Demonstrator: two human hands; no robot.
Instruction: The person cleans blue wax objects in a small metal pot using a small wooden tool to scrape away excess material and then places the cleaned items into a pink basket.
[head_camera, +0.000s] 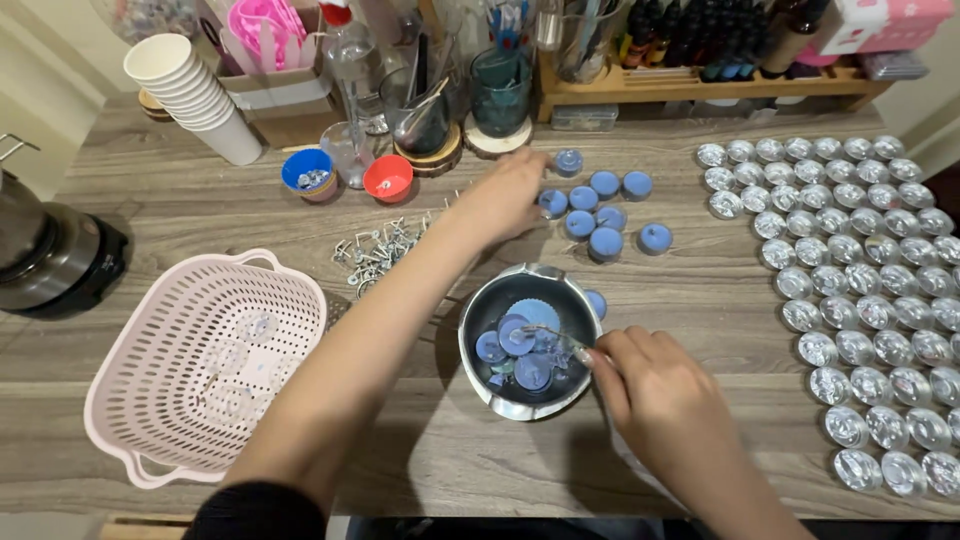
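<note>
Reaching across the wooden table (700, 300), the left hand (505, 195) rests its fingers on a cluster of blue tealight candles (600, 215) that lie loose behind the metal pot (530, 340). Whether the fingers are closed around one candle cannot be told; they are curled over the nearest candle (553, 203) and touch it.

The right hand (645, 375) sits at the right rim of the pot. Its thumb and forefinger are pinched together on a thin stick (555, 333), which extends leftward over the contents. Inside the pot lie several blue wax discs (520, 350), overlapping one another.

Surrounding items:
- A pink perforated basket (205, 365) stands left of the pot, well apart from it.
- A scatter of small metal wick holders (375, 245) lies between the basket and the candles.
- A blue cup (308, 172) and a red cup (388, 178) stand just beside each other behind the wick holders.
- A tilted stack of paper cups (195, 95) lies at the rear left.
- Rows of empty silver tealight cases (860, 290) cover the right side of the table.
- A dark appliance (45, 255) sits at the left edge.
</note>
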